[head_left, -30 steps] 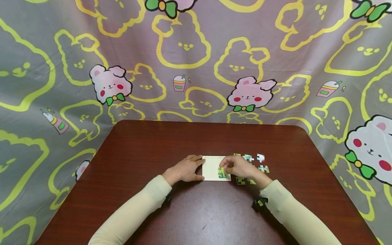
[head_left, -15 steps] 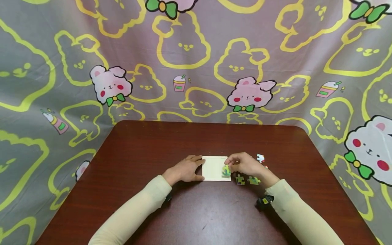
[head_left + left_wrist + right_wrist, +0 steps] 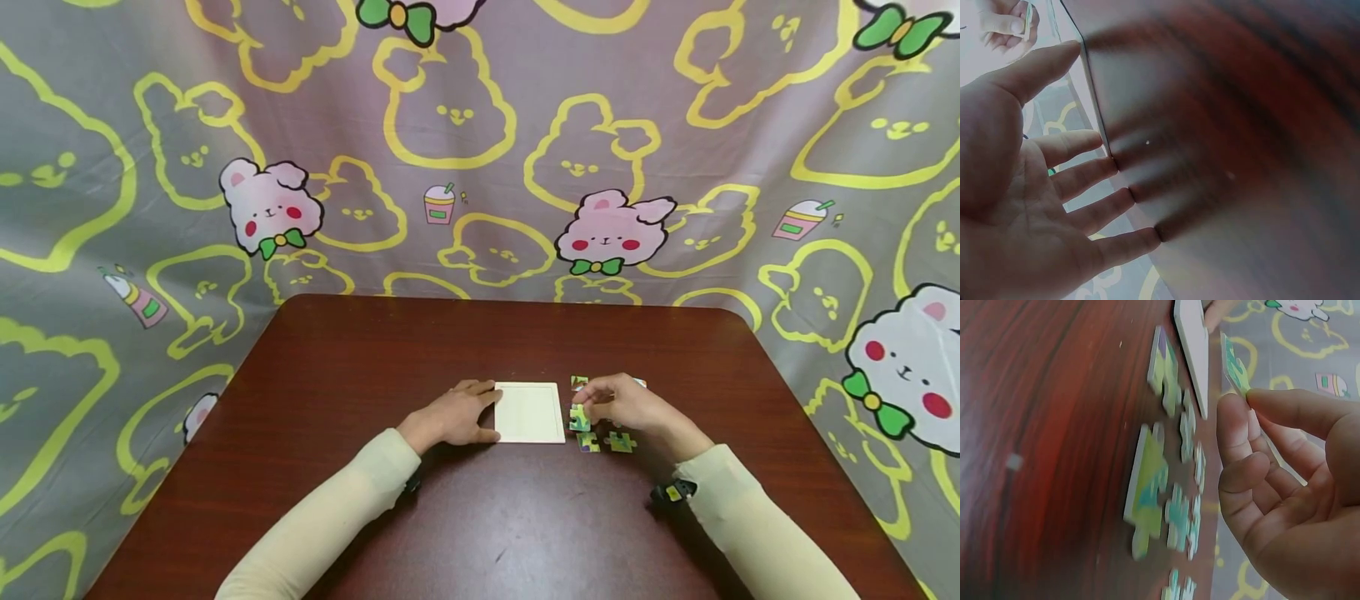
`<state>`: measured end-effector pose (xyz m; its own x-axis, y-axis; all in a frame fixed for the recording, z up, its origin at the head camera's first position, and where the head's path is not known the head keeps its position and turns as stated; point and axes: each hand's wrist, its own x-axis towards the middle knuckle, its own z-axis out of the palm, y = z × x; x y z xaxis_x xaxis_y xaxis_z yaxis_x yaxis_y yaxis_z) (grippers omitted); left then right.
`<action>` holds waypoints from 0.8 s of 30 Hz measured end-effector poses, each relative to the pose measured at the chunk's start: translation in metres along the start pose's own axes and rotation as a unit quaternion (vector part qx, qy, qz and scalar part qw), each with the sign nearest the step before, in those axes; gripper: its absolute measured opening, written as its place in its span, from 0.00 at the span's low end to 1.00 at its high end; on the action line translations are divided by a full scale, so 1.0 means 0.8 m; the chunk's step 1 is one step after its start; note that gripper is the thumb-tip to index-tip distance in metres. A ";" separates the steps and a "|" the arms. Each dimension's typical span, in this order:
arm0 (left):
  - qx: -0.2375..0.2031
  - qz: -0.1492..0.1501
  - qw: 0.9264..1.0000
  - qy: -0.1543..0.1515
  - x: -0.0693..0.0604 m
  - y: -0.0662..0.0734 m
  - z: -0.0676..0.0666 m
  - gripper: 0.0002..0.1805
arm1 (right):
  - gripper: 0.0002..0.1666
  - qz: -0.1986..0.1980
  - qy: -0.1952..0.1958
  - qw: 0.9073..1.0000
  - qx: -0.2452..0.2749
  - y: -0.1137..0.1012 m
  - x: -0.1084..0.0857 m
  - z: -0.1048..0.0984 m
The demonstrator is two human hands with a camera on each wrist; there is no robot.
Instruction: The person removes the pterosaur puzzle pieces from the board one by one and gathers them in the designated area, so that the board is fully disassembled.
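Observation:
A pale, shallow puzzle tray (image 3: pixel 527 412) with a raised rim lies flat on the table. Fingers and thumb of my left hand (image 3: pixel 452 415) are spread straight along its left side, and in the left wrist view the fingertips of that hand (image 3: pixel 1054 181) touch the table. Just right of the tray, my right hand (image 3: pixel 626 406) pinches a green and yellow jigsaw piece (image 3: pixel 578 418) between thumb and fingers. The right wrist view shows this jigsaw piece (image 3: pixel 1234 365) held up clear of the table, tilted on edge.
Several loose jigsaw pieces lie to the right of the tray, among them a near one (image 3: pixel 621 442) and a far one (image 3: pixel 579 382); my right hand hides some. The brown table (image 3: pixel 375 350) meets a patterned curtain (image 3: pixel 480 142) at the back.
My right hand has moved right with the jigsaw piece, from above the tray to beside it, uncovering the tray's right part. My left hand has stayed in place.

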<state>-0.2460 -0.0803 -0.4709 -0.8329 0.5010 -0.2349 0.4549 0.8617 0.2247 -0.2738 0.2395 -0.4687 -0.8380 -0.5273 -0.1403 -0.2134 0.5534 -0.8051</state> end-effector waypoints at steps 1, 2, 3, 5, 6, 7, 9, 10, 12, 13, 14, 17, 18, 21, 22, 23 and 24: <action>0.000 0.000 1.000 0.000 0.000 0.000 0.000 0.43 | 0.11 0.003 0.001 1.000 -0.002 0.002 -0.003 -0.002; 0.000 0.000 1.000 -0.001 0.000 0.000 0.000 0.43 | 0.11 0.008 0.003 1.000 -0.003 0.003 -0.005 -0.004; 0.001 0.000 1.000 -0.001 0.001 0.000 0.000 0.43 | 0.11 0.015 0.005 1.000 -0.005 0.004 -0.008 -0.006; 0.002 0.000 1.000 -0.001 0.001 0.000 -0.001 0.43 | 0.12 0.020 0.007 1.000 -0.005 0.007 -0.013 -0.010; 0.002 0.001 1.000 0.000 0.000 0.000 -0.001 0.43 | 0.12 0.021 0.007 1.000 -0.003 0.009 -0.016 -0.011; 0.003 0.001 1.000 0.000 0.001 0.000 -0.001 0.43 | 0.12 0.024 0.009 1.000 -0.002 0.011 -0.019 -0.013; 0.004 0.002 1.000 0.001 0.001 0.001 -0.001 0.43 | 0.11 0.028 0.010 1.000 -0.004 0.018 -0.024 -0.017; 0.004 0.002 1.000 0.001 0.001 0.000 -0.001 0.43 | 0.11 0.029 0.010 1.000 -0.005 0.020 -0.026 -0.019; 0.005 0.002 1.000 0.001 0.000 0.000 0.000 0.42 | 0.11 0.035 0.010 0.999 -0.005 0.025 -0.031 -0.023; 0.005 0.002 1.000 0.000 0.000 0.000 0.000 0.42 | 0.12 0.036 0.011 0.999 -0.007 0.028 -0.033 -0.025; 0.005 0.002 1.000 0.000 0.000 0.000 0.000 0.42 | 0.12 0.042 0.012 0.999 -0.007 0.029 -0.036 -0.026; 0.004 0.003 1.000 -0.001 0.000 0.000 0.000 0.42 | 0.12 0.048 0.015 0.999 -0.004 0.034 -0.043 -0.032; 0.003 0.002 1.000 -0.001 0.000 0.000 0.000 0.42 | 0.12 0.051 0.015 0.999 -0.004 0.035 -0.045 -0.033; 0.002 0.001 1.000 -0.001 0.000 0.000 0.001 0.42 | 0.13 0.049 0.013 0.999 -0.004 0.039 -0.050 -0.039; 0.002 0.001 1.000 -0.001 0.000 0.000 0.001 0.42 | 0.13 0.048 0.013 0.999 -0.005 0.040 -0.052 -0.040; 0.002 0.001 1.000 0.000 0.000 0.000 0.000 0.42 | 0.13 0.047 0.011 0.999 -0.004 0.041 -0.053 -0.042; 0.003 0.000 1.000 0.001 0.000 0.000 0.000 0.42 | 0.13 0.048 0.011 0.999 -0.007 0.042 -0.054 -0.044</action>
<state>-0.2461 -0.0803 -0.4714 -0.8329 0.5018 -0.2335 0.4575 0.8616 0.2196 -0.2621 0.3036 -0.4695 -0.8655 -0.4575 -0.2038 -0.1381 0.6091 -0.7810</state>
